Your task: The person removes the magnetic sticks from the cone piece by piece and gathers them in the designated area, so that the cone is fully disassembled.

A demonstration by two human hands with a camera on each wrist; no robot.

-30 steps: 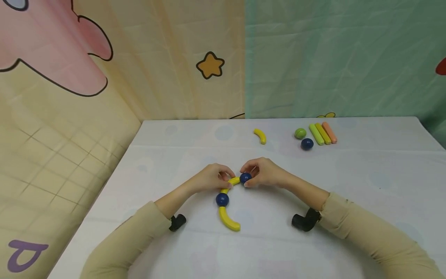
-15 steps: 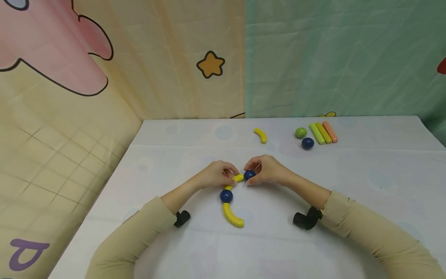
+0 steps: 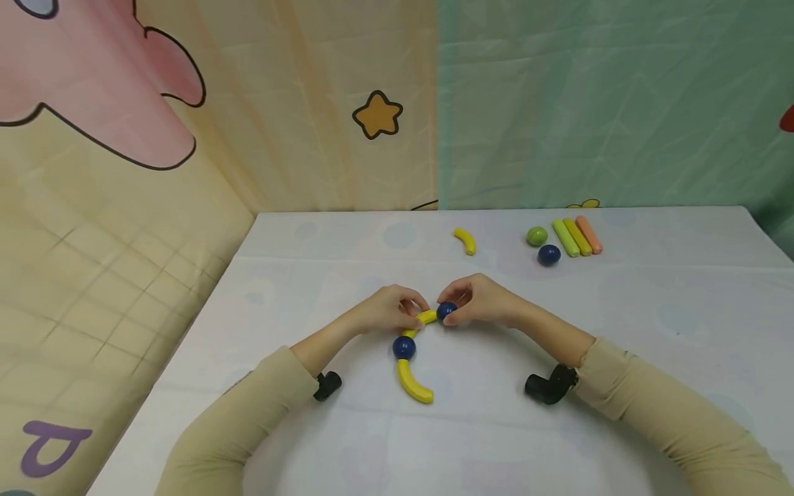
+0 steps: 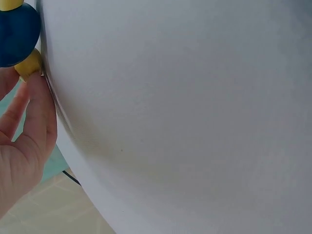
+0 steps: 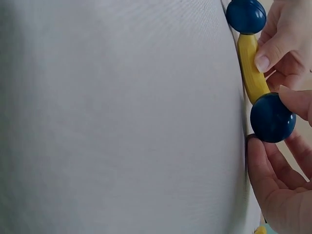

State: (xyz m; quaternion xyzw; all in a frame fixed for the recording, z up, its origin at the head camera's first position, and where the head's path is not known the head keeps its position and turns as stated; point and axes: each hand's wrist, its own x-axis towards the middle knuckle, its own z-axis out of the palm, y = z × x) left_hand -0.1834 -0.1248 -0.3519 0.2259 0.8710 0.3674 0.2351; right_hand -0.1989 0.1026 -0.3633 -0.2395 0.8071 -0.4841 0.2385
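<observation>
A chain of yellow curved rods and dark blue balls lies on the table in the head view. My left hand pinches the upper yellow curved rod between thumb and fingers. At that rod's right end, my right hand holds a dark blue ball with thumb and fingertips; the right wrist view shows this blue ball against the end of the yellow rod. A second blue ball joins the rod's other end. From it a lower yellow curved rod bends toward the right.
Farther back on the white table lies another yellow curved rod. To its right are a green ball, a blue ball and a light green stick, a yellow stick and an orange stick.
Both hands have shifted a little to the right and away from the body, and the chain has moved along with them. Their grips look the same. The pieces at the back stay put.
</observation>
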